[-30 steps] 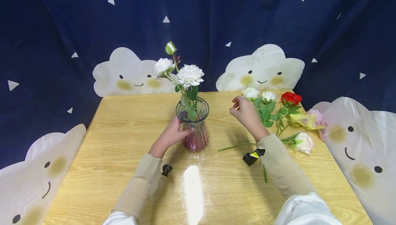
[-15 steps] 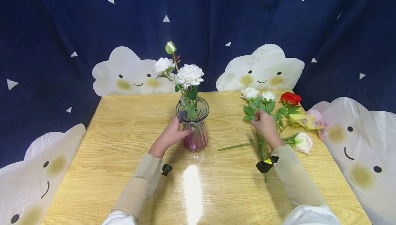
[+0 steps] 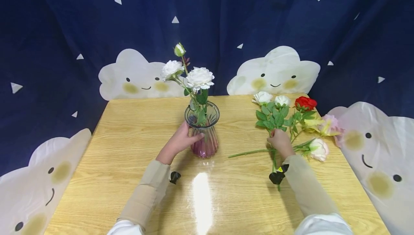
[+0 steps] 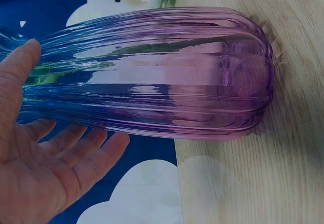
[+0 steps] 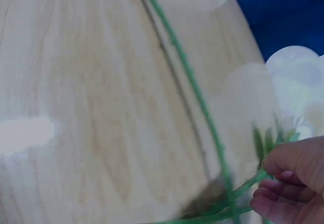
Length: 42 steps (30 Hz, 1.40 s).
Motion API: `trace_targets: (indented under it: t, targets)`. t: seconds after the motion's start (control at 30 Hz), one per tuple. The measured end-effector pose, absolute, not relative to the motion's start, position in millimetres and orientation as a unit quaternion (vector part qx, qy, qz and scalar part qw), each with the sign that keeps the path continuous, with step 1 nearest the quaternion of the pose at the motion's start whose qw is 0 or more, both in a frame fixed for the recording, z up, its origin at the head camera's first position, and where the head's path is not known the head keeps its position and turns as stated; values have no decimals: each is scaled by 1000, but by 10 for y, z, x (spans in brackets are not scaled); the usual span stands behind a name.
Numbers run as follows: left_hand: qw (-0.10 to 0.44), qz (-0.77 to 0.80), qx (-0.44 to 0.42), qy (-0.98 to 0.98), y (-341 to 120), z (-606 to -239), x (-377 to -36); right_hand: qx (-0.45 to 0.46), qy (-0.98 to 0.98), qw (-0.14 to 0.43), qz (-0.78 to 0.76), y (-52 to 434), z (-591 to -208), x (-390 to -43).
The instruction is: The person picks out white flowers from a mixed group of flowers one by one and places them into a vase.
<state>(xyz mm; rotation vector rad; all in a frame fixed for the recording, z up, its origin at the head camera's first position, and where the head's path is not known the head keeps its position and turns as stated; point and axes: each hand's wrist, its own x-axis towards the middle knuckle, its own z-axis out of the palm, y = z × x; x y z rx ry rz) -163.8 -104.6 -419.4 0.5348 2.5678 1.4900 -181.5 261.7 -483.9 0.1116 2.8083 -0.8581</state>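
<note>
Between thumb and curled fingers of the right hand [image 3: 280, 143], pinched a green stem [image 5: 249, 184]. Could not tell to which white rose belonging, the left [image 3: 262, 97] or the right [image 3: 282, 101]. From these fingers, found both blooms and the leaves [image 3: 270, 123] straight ahead, and the bare stem end [image 3: 279, 186] behind, toward the body; so followed a long axis pointing away from the person. Just left of the same fingers, saw another stem [image 5: 190, 74] going across. With the left hand [image 3: 179, 141], held the upright glass vase [image 3: 207, 147] at its neck, thumb in front, well apart to the left of the right fingers. Could read no brand, label or writing.
</note>
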Motion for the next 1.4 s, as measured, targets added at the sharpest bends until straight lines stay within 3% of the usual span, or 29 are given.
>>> trace_targets:
  t: [0.23, 0.83, 1.1, 1.4]
  targets:
    - [63, 492, 175, 850, -1043, -4210, -1639, 55, 946, 101, -304, 2683, -5024, -1790]
    - [60, 502, 184, 843, -1046, -4218, -1638, 61, 953, 105, -277, 2634, -5076, -1800]
    - [66, 509, 186, 838, -1044, -4190, -1627, 64, 953, 69, -287, 2592, -5004, -1823]
    - [74, 512, 193, 834, -1001, -3875, -1467, 60, 953, 5, -297, 2527, -4840, -1912]
